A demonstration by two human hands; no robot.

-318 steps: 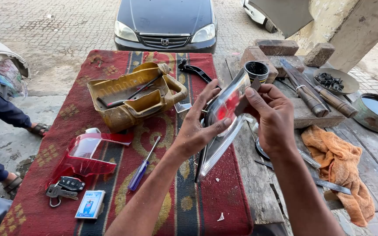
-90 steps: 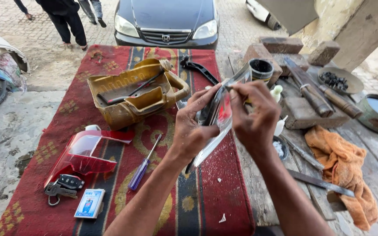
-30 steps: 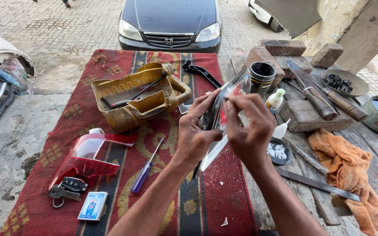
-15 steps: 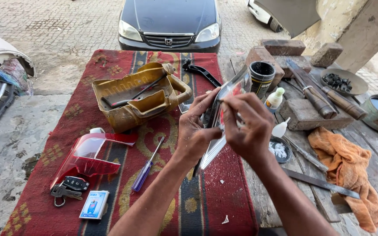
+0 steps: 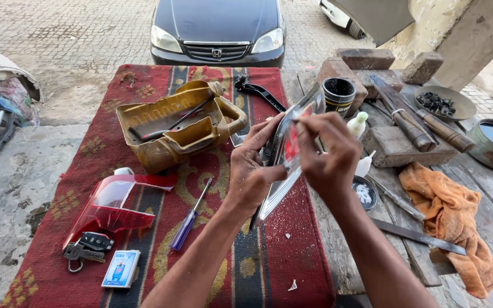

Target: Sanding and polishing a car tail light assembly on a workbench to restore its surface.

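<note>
Head view: hands [image 5: 292, 159] gripping tail-light housing [image 5: 285, 153]

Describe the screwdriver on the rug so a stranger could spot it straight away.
Start at the red patterned rug covering the left part of the table. Below the battered yellow housing and just right of the red tail-light lens, the screwdriver lies slanted beside the person's left forearm. Its translucent blue-purple handle and thin metal shaft set it apart; nothing near it shares that colour.
</note>
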